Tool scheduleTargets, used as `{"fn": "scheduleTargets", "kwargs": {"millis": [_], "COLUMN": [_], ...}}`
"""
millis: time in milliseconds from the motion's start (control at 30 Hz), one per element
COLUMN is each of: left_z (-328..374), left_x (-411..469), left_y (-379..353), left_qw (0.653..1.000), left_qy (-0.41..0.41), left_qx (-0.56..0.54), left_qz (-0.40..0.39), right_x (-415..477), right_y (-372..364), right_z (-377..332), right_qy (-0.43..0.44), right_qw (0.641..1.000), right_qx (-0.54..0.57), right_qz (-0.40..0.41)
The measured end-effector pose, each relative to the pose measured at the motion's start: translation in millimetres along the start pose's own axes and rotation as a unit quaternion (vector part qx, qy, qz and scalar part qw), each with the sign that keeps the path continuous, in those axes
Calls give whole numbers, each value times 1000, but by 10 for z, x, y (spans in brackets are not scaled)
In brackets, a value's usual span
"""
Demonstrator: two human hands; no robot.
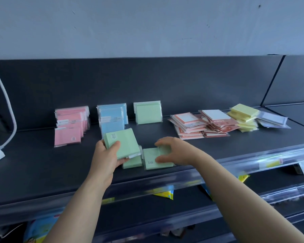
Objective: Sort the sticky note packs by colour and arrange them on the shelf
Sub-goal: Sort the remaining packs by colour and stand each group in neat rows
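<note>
The flat green pack [152,159] lies near the shelf [42,163] front, just right of centre, long axis running near to far. My right hand [174,152] is on it: fingers curled over its far edge, thumb on its top face, pinching it. My left hand [104,155] grips a green stack [121,145] tilted up off the shelf, thumb on top and fingers underneath. One more green pack [132,162] lies flat below that stack, touching the first pack's left side.

The relation that matters: the stack sits just left of and slightly above the pinched pack, so I judge a short lift leftward would join them. The right hand is the nearer one.

Farther back, the upright green row [147,112] stands against the rear, right of the blue row [112,116] and pink row [70,120]. Right of it lie the orange pile [200,126], yellow pile [242,114] and pale packs [272,120], unsorted.
</note>
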State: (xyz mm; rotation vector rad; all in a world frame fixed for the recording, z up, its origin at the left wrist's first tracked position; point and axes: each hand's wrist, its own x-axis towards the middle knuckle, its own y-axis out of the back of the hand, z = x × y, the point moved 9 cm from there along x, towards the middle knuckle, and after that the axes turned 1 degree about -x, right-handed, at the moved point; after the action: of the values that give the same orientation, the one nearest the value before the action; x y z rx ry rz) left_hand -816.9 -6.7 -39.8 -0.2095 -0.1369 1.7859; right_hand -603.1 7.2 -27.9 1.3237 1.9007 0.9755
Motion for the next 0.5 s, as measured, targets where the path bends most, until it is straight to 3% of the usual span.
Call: {"fn": "scheduleTargets", "kwargs": {"millis": [133,333,500], "left_z": [48,61,84], "left_x": [-29,-58,-53], "left_y": [75,118,132], "left_qw": [1000,1000,1000], "left_qy": [-6,-5,-13], "left_qx": [-4,4,17], "left_qz": [4,3,-2], "right_x": [-33,-37,13], "right_y": [140,-32,66], "right_z": [162,-75,-4], "right_qy": [-24,-6,-24], "right_qw": [998,996,999], "right_qx": [-63,-72,-44], "right_qz": [16,-50,6]}}
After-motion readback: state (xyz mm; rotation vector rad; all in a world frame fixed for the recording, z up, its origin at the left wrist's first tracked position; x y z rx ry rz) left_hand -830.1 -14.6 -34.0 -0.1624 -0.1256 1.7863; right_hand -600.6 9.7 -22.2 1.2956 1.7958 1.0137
